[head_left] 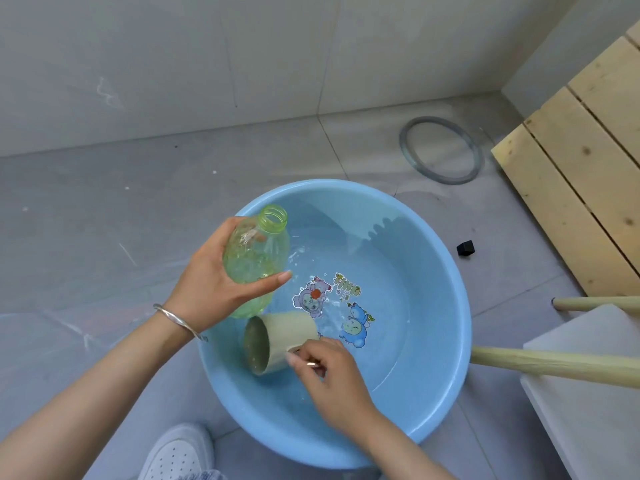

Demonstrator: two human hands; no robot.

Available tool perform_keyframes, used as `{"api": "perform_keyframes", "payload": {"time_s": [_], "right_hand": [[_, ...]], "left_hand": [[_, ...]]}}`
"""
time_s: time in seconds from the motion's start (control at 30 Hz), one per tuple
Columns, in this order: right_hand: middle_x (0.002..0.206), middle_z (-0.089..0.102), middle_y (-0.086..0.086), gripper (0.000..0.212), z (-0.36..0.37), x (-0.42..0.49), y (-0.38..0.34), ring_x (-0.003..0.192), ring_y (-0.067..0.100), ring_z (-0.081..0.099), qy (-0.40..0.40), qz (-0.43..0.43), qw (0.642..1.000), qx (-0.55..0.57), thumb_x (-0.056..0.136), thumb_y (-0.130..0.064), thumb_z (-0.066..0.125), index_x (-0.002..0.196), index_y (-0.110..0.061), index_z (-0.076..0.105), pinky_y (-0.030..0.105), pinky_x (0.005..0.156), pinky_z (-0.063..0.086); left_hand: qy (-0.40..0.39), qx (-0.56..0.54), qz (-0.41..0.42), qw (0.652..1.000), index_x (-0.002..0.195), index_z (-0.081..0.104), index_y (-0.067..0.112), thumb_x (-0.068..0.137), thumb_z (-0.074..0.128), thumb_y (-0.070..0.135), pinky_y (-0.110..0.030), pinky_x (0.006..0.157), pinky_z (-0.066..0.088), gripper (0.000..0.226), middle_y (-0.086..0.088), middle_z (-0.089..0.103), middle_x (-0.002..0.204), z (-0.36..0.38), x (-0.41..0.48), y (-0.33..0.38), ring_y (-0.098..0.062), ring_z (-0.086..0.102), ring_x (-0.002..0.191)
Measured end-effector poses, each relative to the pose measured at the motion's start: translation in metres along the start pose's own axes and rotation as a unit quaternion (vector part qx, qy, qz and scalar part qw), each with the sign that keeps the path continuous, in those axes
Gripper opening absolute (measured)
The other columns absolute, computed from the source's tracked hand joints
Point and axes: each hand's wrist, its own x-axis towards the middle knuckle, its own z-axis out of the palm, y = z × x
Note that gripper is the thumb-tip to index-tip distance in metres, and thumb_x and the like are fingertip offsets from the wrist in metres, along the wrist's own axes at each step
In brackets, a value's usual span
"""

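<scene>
Two items are held in the blue basin (426,258): the left hand (221,282) grips the uncapped green bottle (258,251) at 10 o'clock, and the right hand (332,375) pinches the sideways beige mug (280,337) at 7 o'clock. Judged risk: the wet bottle could slip from the grip, and so light a pinch may let the mug roll.

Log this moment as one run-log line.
left hand: holds uncapped green bottle over blue basin | right hand: grips beige cup, on its side in basin | basin: shallow water

Cup (284,336) handle mostly under right hand (334,382); shoe (180,452) partly off-frame.
</scene>
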Motion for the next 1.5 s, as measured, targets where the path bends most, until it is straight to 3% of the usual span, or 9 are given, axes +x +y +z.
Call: {"api": "perform_keyframes", "payload": {"time_s": [0.13,0.37,0.57,0.8,0.93,1.03,1.13,1.27,1.5], "right_hand": [[0.055,0.035,-0.008,0.039,-0.025,-0.002,0.002,0.058,0.008,0.031,0.053,0.138,0.969,0.199,0.075,-0.051,0.058,0.052,-0.022,0.043,0.02,0.056,0.027],[0.049,0.03,-0.004,0.043,-0.066,-0.01,-0.002,0.055,0.014,0.057,0.161,0.159,0.915,0.332,0.06,-0.048,0.07,0.042,-0.02,0.042,0.024,0.068,0.052],[0.063,0.037,0.013,0.088,-0.111,0.001,-0.022,0.055,0.018,0.049,0.244,0.125,0.906,0.323,0.045,-0.065,0.083,0.056,0.011,0.039,0.019,0.061,0.051],[0.076,0.041,0.024,0.103,-0.141,0.003,-0.044,0.071,0.032,0.044,0.288,0.121,0.896,0.315,0.04,-0.071,0.082,0.067,0.018,0.036,0.024,0.055,0.051],[0.066,0.034,0.03,0.09,-0.147,0.0,-0.058,0.067,0.031,0.037,0.294,0.127,0.898,0.301,0.039,-0.073,0.08,0.055,0.004,0.036,0.022,0.051,0.049],[0.064,0.035,0.019,0.081,-0.151,-0.003,-0.065,0.056,0.021,0.038,0.298,0.121,0.903,0.284,0.037,-0.075,0.078,0.048,-0.005,0.04,0.016,0.049,0.046],[0.07,0.041,0.019,0.094,-0.154,-0.003,-0.069,0.05,0.014,0.047,0.302,0.107,0.91,0.264,0.04,-0.074,0.078,0.059,0.009,0.041,0.019,0.054,0.051],[0.062,0.037,0.031,0.101,-0.159,-0.006,-0.072,0.06,0.025,0.04,0.32,0.093,0.919,0.213,0.046,-0.075,0.074,0.065,0.016,0.038,0.019,0.06,0.048],[0.065,0.024,0.032,0.084,-0.161,-0.006,-0.082,0.058,0.023,0.032,0.309,0.091,0.933,0.16,0.053,-0.073,0.072,0.054,0.001,0.033,0.017,0.057,0.037]], "left_hand": [[0.001,-0.007,-0.004,1.0,0.106,0.054,0.03,0.054,0.075,0.061,-0.007,0.084,0.04,0.063,0.022,0.062,0.1,0.0,0.0,-0.001,0.003,0.059,0.095],[-0.015,0.014,-0.004,1.0,0.104,0.051,0.041,0.053,0.075,0.063,-0.002,0.08,0.038,0.061,0.028,0.06,0.101,0.002,-0.004,-0.001,0.007,0.058,0.095],[-0.052,0.043,0.027,0.997,0.102,0.048,0.044,0.056,0.076,0.061,0.001,0.078,0.035,0.057,0.034,0.057,0.101,0.009,-0.009,0.001,0.013,0.055,0.093],[-0.101,0.089,0.024,0.991,0.116,0.05,0.035,0.054,0.07,0.07,-0.01,0.09,0.039,0.073,0.022,0.059,0.11,0.021,-0.015,-0.012,0.003,0.055,0.103],[-0.123,0.107,0.025,0.986,0.122,0.051,0.031,0.055,0.072,0.069,-0.03,0.097,0.044,0.08,0.02,0.058,0.117,0.027,-0.017,-0.017,-0.004,0.056,0.11],[-0.123,0.121,0.039,0.984,0.122,0.051,0.032,0.056,0.07,0.07,-0.03,0.094,0.045,0.079,0.023,0.056,0.116,0.029,-0.019,-0.016,-0.004,0.055,0.106],[-0.12,0.134,0.052,0.982,0.12,0.047,0.038,0.056,0.067,0.073,-0.03,0.092,0.046,0.076,0.023,0.056,0.113,0.03,-0.02,-0.015,-0.006,0.055,0.103],[-0.124,0.136,0.069,0.981,0.117,0.042,0.042,0.057,0.065,0.073,-0.032,0.089,0.047,0.071,0.019,0.058,0.112,0.032,-0.022,-0.016,-0.009,0.056,0.1],[-0.132,0.132,0.072,0.98,0.116,0.041,0.043,0.057,0.066,0.073,-0.033,0.09,0.047,0.071,0.017,0.059,0.111,0.036,-0.024,-0.016,-0.009,0.056,0.1]]}}
